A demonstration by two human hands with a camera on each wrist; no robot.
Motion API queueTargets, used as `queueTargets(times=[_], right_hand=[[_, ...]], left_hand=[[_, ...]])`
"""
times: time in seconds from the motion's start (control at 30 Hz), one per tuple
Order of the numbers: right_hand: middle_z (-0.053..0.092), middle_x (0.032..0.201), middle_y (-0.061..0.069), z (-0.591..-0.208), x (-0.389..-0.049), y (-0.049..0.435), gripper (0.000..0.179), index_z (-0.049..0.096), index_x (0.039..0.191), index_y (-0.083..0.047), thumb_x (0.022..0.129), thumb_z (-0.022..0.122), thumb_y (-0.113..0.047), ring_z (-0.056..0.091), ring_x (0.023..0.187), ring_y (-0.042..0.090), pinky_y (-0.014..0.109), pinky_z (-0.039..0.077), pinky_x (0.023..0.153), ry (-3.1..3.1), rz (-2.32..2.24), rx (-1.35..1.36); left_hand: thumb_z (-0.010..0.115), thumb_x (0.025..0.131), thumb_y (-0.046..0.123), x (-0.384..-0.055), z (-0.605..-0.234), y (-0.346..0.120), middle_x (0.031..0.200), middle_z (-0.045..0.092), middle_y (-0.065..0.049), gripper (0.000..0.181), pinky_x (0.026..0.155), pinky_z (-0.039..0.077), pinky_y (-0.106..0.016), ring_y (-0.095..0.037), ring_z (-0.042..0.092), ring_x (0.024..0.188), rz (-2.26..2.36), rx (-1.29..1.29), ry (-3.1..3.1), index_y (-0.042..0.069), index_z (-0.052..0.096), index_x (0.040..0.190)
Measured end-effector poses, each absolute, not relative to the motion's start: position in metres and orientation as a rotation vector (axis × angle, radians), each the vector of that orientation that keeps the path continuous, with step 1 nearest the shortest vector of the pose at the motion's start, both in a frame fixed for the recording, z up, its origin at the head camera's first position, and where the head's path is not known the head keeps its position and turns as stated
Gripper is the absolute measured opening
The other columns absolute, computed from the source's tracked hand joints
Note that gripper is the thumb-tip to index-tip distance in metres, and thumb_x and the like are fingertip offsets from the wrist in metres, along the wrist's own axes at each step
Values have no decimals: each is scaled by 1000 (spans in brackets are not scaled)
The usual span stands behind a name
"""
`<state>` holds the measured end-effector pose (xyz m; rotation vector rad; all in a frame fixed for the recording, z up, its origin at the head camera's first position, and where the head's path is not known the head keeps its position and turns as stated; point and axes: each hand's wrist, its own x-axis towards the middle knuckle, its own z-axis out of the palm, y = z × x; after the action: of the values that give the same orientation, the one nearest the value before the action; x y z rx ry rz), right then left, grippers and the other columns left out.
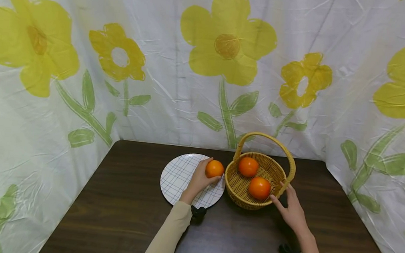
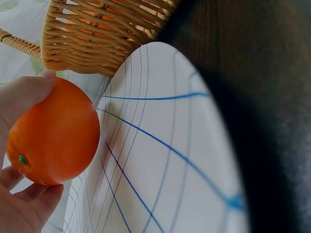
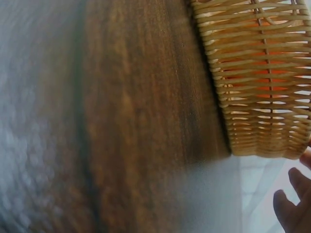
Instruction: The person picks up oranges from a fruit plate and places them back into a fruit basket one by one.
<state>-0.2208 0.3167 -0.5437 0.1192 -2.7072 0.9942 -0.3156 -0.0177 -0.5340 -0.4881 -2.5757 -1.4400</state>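
Note:
My left hand (image 1: 199, 180) grips an orange (image 1: 215, 169) between thumb and fingers above the right part of a round white plate (image 1: 177, 180) with a blue grid. A small green stem spot shows on this orange in the left wrist view. Just to the right stands a yellow wicker basket (image 1: 244, 202) with a tall arched handle (image 1: 264, 135). Inside it lie two more oranges, one at the back (image 1: 248, 167) and one at the front (image 1: 259, 188). My right hand (image 1: 294, 211) touches the basket's right side near the handle's base, thumb and fingers spread apart.
Everything stands on a dark brown wooden table (image 1: 115, 215). A white curtain (image 1: 167, 111) with painted yellow flowers hangs right behind the table's back edge and along both sides. Black bands with cameras sit on the left wrist (image 1: 198, 214) and right wrist (image 1: 289, 252).

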Motion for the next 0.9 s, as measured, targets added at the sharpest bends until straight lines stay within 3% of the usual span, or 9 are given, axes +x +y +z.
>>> queueTargets(times=[0.27,0.5,0.9], right_hand=[[17,152,17,-543,-221,317,69,28,145,-11,91,56,-42,27,132,45,68,29,92,-2715,980,118],[16,152,17,-544,-222,318,69,28,145,-11,91,56,-43,28,131,45,69,29,91,-2732,957,116],[19,151,17,-545,-221,318,68,28,145,-11,91,55,-43,29,131,44,68,29,91,-2730,964,117]], left_hand=[[75,77,32,-312,-534,-22,134,45,-12,75,92,45,-46,-28,50,115,-1464,-476,-2553,8,40,138],[75,76,35,-310,-531,-25,137,44,-9,75,94,44,-45,-27,49,118,-1470,-459,-2539,14,40,139],[77,76,34,-306,-515,-25,133,46,-11,73,91,46,-46,-28,51,115,-1425,-510,-2478,15,42,137]])
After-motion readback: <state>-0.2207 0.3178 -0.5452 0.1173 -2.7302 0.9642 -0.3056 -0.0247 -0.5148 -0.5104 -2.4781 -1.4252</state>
